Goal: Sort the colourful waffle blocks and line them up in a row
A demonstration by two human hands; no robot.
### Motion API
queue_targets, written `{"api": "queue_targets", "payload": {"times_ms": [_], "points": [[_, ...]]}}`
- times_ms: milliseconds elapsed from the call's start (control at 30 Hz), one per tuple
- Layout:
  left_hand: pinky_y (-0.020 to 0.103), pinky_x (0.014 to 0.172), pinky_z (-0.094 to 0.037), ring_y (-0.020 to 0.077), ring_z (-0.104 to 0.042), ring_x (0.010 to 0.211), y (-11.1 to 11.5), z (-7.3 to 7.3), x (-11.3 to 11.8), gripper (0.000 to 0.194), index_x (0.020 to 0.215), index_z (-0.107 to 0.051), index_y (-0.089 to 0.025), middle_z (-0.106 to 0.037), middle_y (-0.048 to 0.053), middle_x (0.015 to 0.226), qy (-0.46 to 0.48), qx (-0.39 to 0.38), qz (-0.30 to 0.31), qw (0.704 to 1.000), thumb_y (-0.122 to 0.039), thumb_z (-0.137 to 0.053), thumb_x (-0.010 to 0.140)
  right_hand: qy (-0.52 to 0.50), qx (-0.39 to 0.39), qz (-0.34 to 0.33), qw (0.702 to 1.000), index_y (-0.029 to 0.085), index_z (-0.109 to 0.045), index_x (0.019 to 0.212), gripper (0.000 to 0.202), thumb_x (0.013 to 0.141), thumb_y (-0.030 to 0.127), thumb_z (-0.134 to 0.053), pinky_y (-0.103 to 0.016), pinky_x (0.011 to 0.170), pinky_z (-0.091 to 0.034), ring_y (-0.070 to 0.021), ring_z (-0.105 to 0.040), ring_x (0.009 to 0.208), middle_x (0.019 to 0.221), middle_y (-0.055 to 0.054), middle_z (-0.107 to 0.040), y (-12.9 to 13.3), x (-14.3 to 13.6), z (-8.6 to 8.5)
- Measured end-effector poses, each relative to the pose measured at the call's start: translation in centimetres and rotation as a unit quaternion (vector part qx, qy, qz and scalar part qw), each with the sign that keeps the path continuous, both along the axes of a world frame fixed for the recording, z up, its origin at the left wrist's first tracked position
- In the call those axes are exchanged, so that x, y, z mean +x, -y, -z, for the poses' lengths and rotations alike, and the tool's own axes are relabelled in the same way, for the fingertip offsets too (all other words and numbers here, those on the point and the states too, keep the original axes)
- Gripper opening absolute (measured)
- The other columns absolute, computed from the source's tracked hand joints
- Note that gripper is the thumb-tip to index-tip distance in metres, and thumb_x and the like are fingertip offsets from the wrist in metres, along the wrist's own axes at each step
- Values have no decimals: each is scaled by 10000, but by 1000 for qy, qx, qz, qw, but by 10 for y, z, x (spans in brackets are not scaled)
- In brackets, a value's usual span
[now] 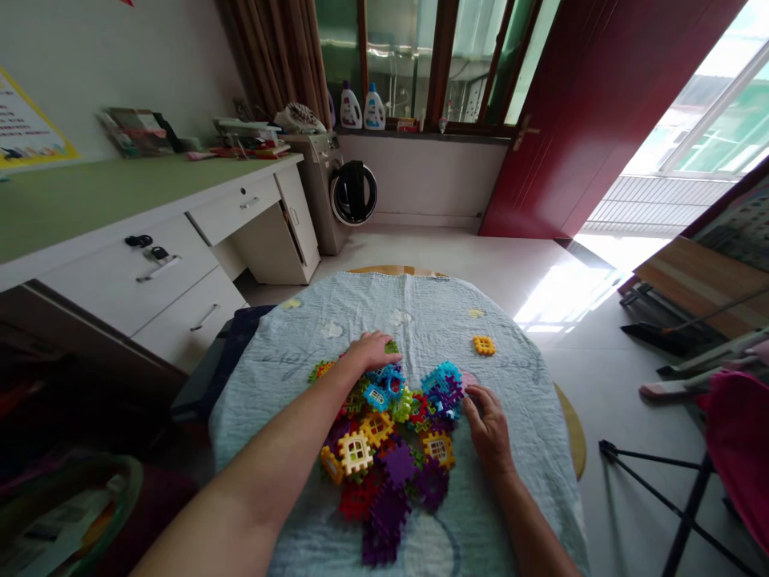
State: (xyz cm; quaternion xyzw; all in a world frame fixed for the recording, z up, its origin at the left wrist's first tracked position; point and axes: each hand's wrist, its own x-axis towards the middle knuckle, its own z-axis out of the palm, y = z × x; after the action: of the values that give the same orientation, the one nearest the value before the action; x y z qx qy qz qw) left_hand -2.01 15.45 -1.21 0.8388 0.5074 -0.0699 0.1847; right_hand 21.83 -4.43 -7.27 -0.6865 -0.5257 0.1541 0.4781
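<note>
A heap of colourful plastic interlocking building blocks lies on a cloth-covered round table. My left hand reaches across to the far side of the heap. Between its thumb and fingers shows a green block. On the heap's right side, my right hand rests with thumb and fingers apart, beside blue blocks and purple blocks; whether its fingertips touch them is hard to tell. Close below my left hand are more blue blocks. Apart from the heap lies one yellow block.
A desk with drawers runs along the left wall. Beyond it stands a washing machine with its door open. To the right are a red door and a pink folding chair. A bin sits at lower left.
</note>
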Motion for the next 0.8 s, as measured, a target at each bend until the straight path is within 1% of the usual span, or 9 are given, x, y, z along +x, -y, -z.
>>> {"api": "queue_targets", "payload": {"times_ms": [200, 300, 400, 467, 533, 600, 667, 733, 800], "points": [[388, 1049, -410, 278, -542, 1210, 38, -12, 3, 617, 1311, -556, -249, -573, 85, 1322, 51, -38, 136, 989, -566, -595, 783, 1, -8, 0, 1000, 213, -649, 1040, 351, 866, 497, -538, -449, 990, -426, -266, -575, 1084, 1099, -98, -664, -2, -4, -3], [373, 1016, -444, 266, -575, 1172, 62, -19, 3, 589, 1302, -570, -236, -585, 98, 1284, 114, -31, 150, 982, -499, -634, 779, -25, -37, 3, 999, 215, -602, 1169, 442, 849, 516, -558, -445, 1002, -424, -270, -563, 1133, 1190, -104, -638, -7, -7, -5], [425, 1032, -435, 278, -584, 1164, 86, -29, 0, 501, 1232, -627, -282, -580, 83, 1301, 169, 3, 159, 973, -498, -649, 781, -22, -81, 28, 996, 206, -562, 1253, 568, 781, 517, -624, -463, 971, -438, -296, -570, 1110, 1193, -126, -628, -21, -13, -7], [452, 1070, -408, 271, -576, 1188, 102, -37, -5, 457, 1224, -629, -315, -584, 64, 1315, 207, 6, 175, 963, -492, -639, 802, 6, -93, 41, 995, 210, -566, 1252, 601, 721, 468, -675, -482, 959, -433, -312, -561, 1092, 1159, -127, -628, -32, -18, -8], [482, 1116, -362, 258, -552, 1230, 118, -43, -15, 428, 1248, -608, -341, -591, 44, 1326, 235, 2, 182, 955, -475, -605, 841, 29, -92, 37, 995, 218, -580, 1223, 566, 686, 368, -679, -489, 959, -426, -312, -544, 1094, 1135, -118, -619, -41, -26, -12], [508, 1133, -341, 259, -530, 1259, 133, -46, -33, 413, 1253, -601, -339, -576, 45, 1355, 249, 21, 155, 956, -475, -577, 863, 35, -94, -4, 995, 216, -608, 1157, 475, 684, 249, -613, -464, 952, -435, -286, -549, 1065, 1085, -99, -618, -43, -36, -18], [507, 1121, -366, 268, -510, 1279, 143, -42, -58, 430, 1259, -597, -323, -560, 59, 1375, 267, 69, 104, 956, -495, -564, 866, 33, -104, -83, 991, 215, -645, 1060, 403, 678, 154, -533, -412, 931, -452, -242, -567, 999, 1006, -73, -614, -37, -45, -29], [477, 1082, -424, 268, -512, 1275, 147, -31, -90, 412, 1242, -606, -319, -559, 62, 1370, 283, 126, 24, 950, -497, -544, 875, 36, -108, -177, 978, 226, -674, 998, 394, 671, 103, -493, -370, 919, -455, -207, -573, 958, 960, -51, -601, -24, -52, -44], [473, 1075, -434, 273, -512, 1268, 146, -12, -124, 405, 1215, -612, -303, -556, 68, 1356, 293, 187, -62, 935, -510, -527, 877, 37, -110, -259, 959, 245, -694, 1000, 410, 671, 91, -504, -355, 924, -448, -195, -573, 967, 970, -40, -601, -11, -54, -60]]}}
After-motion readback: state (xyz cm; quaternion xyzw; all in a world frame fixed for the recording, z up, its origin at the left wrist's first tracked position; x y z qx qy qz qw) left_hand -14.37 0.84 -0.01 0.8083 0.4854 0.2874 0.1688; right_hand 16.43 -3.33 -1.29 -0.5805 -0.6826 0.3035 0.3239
